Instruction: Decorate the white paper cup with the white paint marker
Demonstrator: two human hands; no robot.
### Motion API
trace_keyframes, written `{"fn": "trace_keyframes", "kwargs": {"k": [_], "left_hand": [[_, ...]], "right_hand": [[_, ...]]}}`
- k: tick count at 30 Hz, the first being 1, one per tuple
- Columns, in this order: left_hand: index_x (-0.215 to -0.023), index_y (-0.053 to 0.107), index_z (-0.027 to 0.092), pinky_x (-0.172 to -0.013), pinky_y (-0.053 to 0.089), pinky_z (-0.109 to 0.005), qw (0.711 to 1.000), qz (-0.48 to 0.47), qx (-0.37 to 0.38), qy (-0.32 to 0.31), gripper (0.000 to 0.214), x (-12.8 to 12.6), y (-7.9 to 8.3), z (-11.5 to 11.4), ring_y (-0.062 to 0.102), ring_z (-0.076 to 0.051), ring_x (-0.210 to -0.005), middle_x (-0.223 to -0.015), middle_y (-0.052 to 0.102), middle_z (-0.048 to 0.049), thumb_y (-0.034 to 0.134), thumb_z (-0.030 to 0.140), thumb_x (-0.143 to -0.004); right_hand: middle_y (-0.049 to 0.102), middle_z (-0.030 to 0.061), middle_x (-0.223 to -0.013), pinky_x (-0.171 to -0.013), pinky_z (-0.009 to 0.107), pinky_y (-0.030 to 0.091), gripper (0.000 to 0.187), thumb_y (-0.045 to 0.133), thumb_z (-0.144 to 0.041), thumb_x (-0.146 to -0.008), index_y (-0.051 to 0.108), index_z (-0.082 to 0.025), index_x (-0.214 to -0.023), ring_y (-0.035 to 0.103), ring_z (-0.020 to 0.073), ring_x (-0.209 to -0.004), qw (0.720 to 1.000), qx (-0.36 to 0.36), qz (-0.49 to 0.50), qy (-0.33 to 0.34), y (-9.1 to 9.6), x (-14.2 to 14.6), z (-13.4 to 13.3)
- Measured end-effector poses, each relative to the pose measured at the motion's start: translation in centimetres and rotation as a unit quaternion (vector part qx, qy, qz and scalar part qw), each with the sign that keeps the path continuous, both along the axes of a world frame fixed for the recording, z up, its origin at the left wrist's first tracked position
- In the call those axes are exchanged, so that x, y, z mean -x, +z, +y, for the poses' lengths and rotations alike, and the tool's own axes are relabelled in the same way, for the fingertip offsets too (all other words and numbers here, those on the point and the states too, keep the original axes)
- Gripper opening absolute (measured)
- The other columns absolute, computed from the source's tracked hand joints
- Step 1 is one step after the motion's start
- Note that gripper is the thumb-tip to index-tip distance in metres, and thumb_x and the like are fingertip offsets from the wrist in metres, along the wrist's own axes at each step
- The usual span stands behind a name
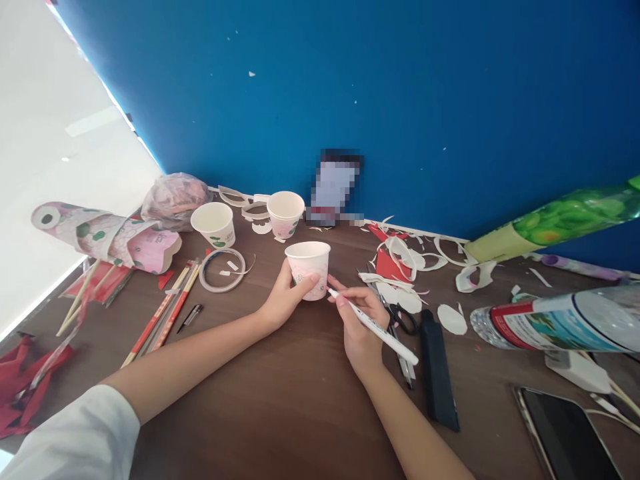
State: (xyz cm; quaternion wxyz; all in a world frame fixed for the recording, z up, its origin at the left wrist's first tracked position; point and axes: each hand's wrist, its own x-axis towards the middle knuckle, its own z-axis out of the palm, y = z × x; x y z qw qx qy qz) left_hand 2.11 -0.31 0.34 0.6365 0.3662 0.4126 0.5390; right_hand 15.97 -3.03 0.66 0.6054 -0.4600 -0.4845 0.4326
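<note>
A white paper cup (309, 259) with pink and green print stands upright at the middle of the table, and my left hand (286, 293) is wrapped round its left side, thumb across the front. My right hand (363, 327) grips a white marker pen (383, 331), its tip at the lower right side of the cup. Whether the tip touches the cup I cannot tell. Behind are two more places with paper cups: a single cup (214, 227) at the left and a nested-looking cup (285, 215) nearer the middle.
At left lie a cut-cup figure (107, 235), chopsticks (165, 310) and a tape roll (220, 288). Black scissors (404, 320), a dark case (437, 373), paper scraps (453, 319), a water bottle (560, 319) and a phone (567, 433) are at right. A blue panel (400, 100) rises behind.
</note>
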Motion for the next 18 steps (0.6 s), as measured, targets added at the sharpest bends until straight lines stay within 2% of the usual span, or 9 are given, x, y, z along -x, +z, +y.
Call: {"fn": "trace_keyframes", "kwargs": {"k": [5,8,12,18], "left_hand": [[-0.117,0.043,0.021,-0.101,0.039,-0.04,1.0,0.019,-0.006,0.018,0.06,0.0,-0.14,-0.15,0.052,-0.025,-0.117,-0.122,0.056,-0.0084,0.074,0.04,-0.07],[-0.115,0.043,0.021,-0.1,0.04,-0.039,0.998,0.048,-0.001,0.028,0.059,-0.02,-0.02,-0.16,0.051,-0.024,-0.116,-0.121,0.055,-0.0084,0.075,0.04,-0.069],[-0.114,0.044,0.021,-0.098,0.041,-0.039,0.999,0.025,-0.007,0.025,0.054,-0.1,-0.19,-0.02,0.053,-0.024,-0.113,-0.118,0.055,-0.0079,0.071,0.043,-0.073],[-0.112,0.047,0.021,-0.096,0.042,-0.039,0.999,0.024,-0.007,0.02,0.051,-0.13,-0.22,0.0,0.054,-0.023,-0.11,-0.115,0.057,-0.0078,0.071,0.042,-0.072]], "right_hand": [[0.073,0.0008,-0.065,-0.098,0.05,0.05,0.026,0.051,-0.045,-0.09,0.06,-0.023,-0.08,0.071,0.0255,-0.101,0.999,-0.007,0.035,-0.035,-0.65,-0.02,0.21],[0.072,0.0001,-0.063,-0.094,0.048,0.052,0.019,0.059,-0.041,-0.086,0.059,-0.023,-0.081,0.072,0.0259,-0.097,0.998,0.008,0.023,-0.054,-0.49,0.04,0.17],[0.075,0.0027,-0.074,-0.087,0.043,0.057,0.014,0.072,-0.031,-0.075,0.061,-0.023,-0.078,0.071,0.0288,-0.102,0.999,0.004,0.031,-0.021,-0.08,0.08,0.09],[0.077,0.0045,-0.079,-0.08,0.038,0.059,0.009,0.071,-0.027,-0.074,0.064,-0.023,-0.071,0.07,0.0302,-0.104,1.0,0.002,0.018,0.004,0.11,0.23,0.11]]}}
